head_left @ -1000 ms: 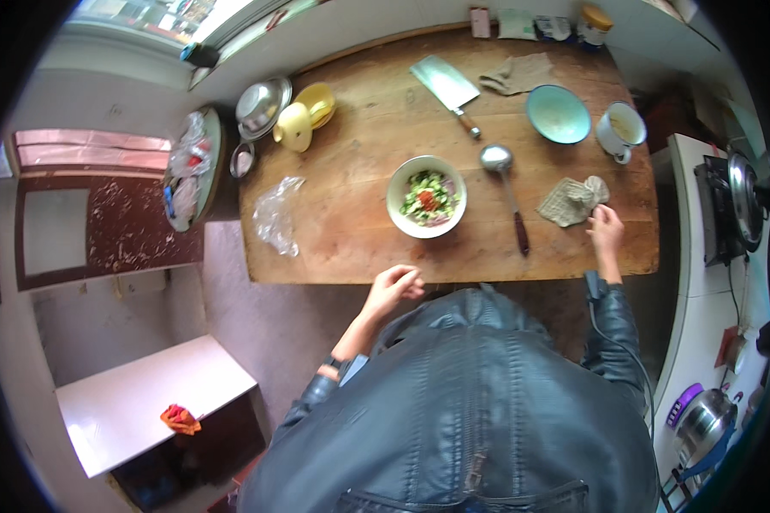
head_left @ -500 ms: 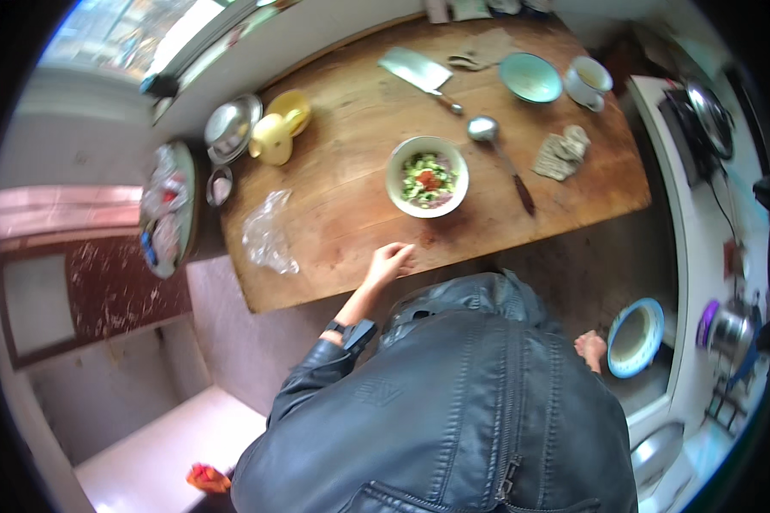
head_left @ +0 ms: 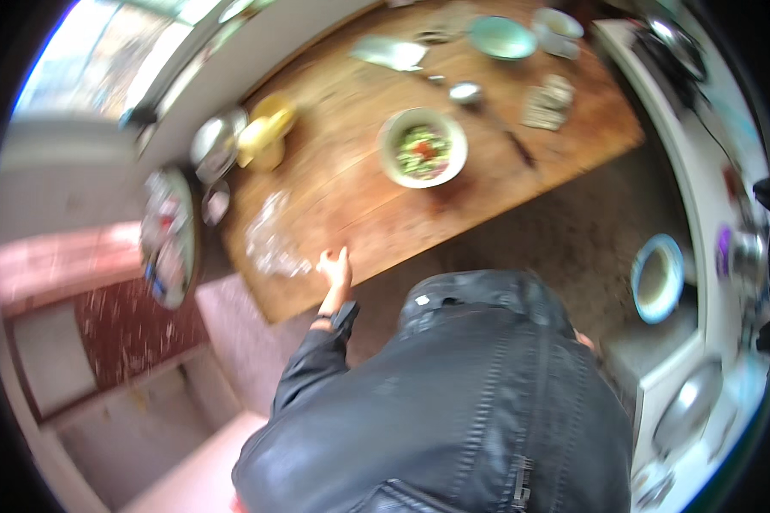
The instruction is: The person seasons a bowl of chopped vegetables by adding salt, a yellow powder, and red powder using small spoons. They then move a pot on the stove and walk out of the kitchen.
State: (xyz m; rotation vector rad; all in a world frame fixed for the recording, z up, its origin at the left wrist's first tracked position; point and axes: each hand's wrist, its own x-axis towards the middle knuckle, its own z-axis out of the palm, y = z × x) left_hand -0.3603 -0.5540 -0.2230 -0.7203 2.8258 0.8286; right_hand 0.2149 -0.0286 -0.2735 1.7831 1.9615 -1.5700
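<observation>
My left hand [head_left: 337, 268] is over the near left edge of the wooden table, its fingers apart and nothing seen in them. Close beside its fingertips lies a crumpled clear plastic bag [head_left: 272, 239]; whether they touch I cannot tell. Only a sliver of my right hand [head_left: 583, 340] shows past the black jacket, low on the right, with its fingers hidden. A white bowl [head_left: 387, 162] stands mid-table, holding chopped green pieces with a red heap on top. Right of it rests a ladle [head_left: 465, 93] with a dark handle.
A cleaver [head_left: 389, 53], a turquoise bowl [head_left: 501, 38], a white mug [head_left: 558, 32] and a folded cloth [head_left: 547, 103] lie toward the back. Yellow containers [head_left: 265, 137] and a metal bowl [head_left: 216, 145] stand at left. A blue-rimmed basin [head_left: 678, 278] is at right, by the white counter.
My left hand has moved left, from below the bowl to beside the plastic bag, and its fingers have spread. My right hand has drawn back, mostly behind the jacket. The view has shifted.
</observation>
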